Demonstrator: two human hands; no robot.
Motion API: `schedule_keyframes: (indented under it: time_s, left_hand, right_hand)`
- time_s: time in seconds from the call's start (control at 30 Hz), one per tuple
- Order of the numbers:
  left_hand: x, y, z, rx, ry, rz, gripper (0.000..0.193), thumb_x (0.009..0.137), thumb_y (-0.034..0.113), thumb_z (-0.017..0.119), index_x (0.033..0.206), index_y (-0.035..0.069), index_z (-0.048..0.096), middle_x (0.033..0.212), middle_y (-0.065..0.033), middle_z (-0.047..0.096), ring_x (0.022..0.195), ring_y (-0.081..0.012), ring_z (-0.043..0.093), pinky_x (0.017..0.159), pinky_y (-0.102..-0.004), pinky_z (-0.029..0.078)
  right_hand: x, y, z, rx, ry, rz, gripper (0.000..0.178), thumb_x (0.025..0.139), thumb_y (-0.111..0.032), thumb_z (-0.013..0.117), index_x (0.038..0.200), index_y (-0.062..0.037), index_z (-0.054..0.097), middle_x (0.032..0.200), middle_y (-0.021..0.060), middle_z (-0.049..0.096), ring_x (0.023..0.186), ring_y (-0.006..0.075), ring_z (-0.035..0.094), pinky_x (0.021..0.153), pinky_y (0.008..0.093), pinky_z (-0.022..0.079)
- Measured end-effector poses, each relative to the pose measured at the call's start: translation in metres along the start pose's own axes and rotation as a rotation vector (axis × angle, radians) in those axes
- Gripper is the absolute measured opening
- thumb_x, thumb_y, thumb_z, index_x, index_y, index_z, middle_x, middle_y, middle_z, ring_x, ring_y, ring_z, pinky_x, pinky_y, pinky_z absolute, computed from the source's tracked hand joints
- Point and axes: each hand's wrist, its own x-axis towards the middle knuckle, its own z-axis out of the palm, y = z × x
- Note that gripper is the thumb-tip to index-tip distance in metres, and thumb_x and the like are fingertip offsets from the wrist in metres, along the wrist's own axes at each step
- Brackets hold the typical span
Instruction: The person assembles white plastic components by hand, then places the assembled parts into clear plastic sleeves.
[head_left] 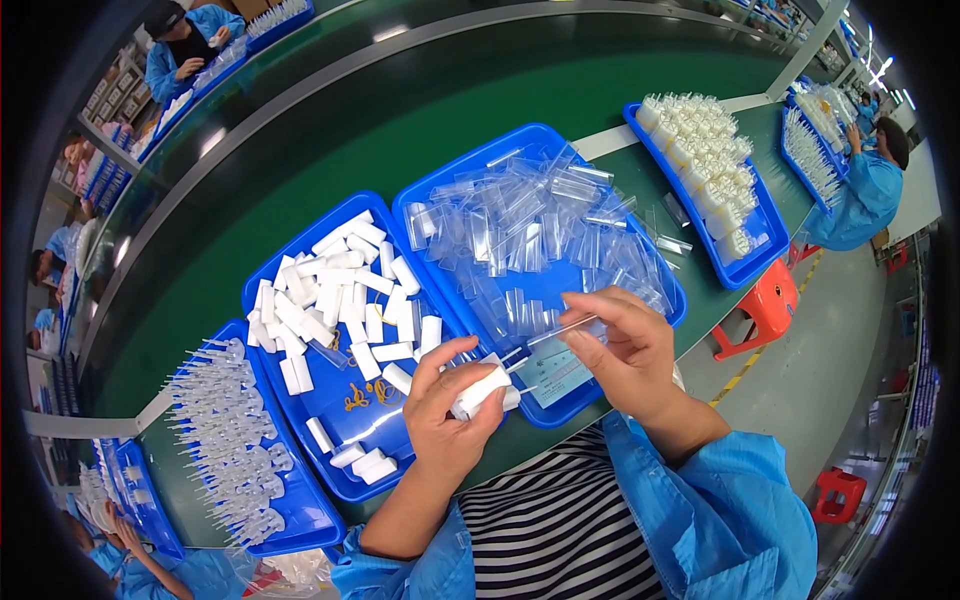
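My left hand (445, 415) is closed round white block-shaped pieces (487, 388), with thin clear ends sticking out to the right. Between the thumb and fingers of my right hand (640, 365) is a clear plastic sleeve (562, 332), pinched just right of the white pieces. I cannot tell whether sleeve and pieces touch. Both hands are over the near side of a blue tray (408, 205) heaped with clear sleeves (500, 220). Left of it, another blue tray (300, 425) holds loose white blocks (330, 290) and yellow rubber bands (370, 395).
A printed card (556, 370) lies in the sleeve tray. At the left stands a tray of thin-stemmed white parts (225, 440); at the right, a tray of stacked translucent parts (700, 165). Beyond runs a green belt (300, 150). Red stools (765, 310) and co-workers (865, 190) are around.
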Motion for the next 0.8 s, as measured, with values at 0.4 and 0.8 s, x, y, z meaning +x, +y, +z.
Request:
schedule_keyframes:
  time_s: [0.4, 0.8]
  left_hand:
    - [-0.001, -0.001, 0.001, -0.028, -0.008, -0.053, 0.029, 0.064, -0.002, 0.072, 0.091, 0.002, 0.065, 0.109, -0.0164, 0.057, 0.084, -0.0204, 0.063, 0.07, -0.0272, 0.05]
    - [-0.001, 0.0, 0.001, -0.051, -0.015, -0.027, 0.028, 0.066, -0.001, 0.071, 0.093, 0.002, 0.064, 0.11, -0.0161, 0.057, 0.09, -0.0214, 0.06, 0.072, -0.0275, 0.048]
  right_hand:
    - [0.006, -0.001, 0.0, -0.128, -0.104, 0.009, 0.028, 0.077, 0.0, 0.064, 0.105, 0.0013, 0.061, 0.085, 0.0095, 0.062, 0.081, 0.0148, 0.058, 0.073, 0.0257, 0.044]
    - [-0.005, 0.014, 0.014, 0.553, -0.127, 0.461, 0.026, 0.083, 0.0, 0.059, 0.108, 0.0029, 0.056, 0.095, 0.0119, 0.061, 0.088, 0.0188, 0.061, 0.08, 0.0297, 0.05]
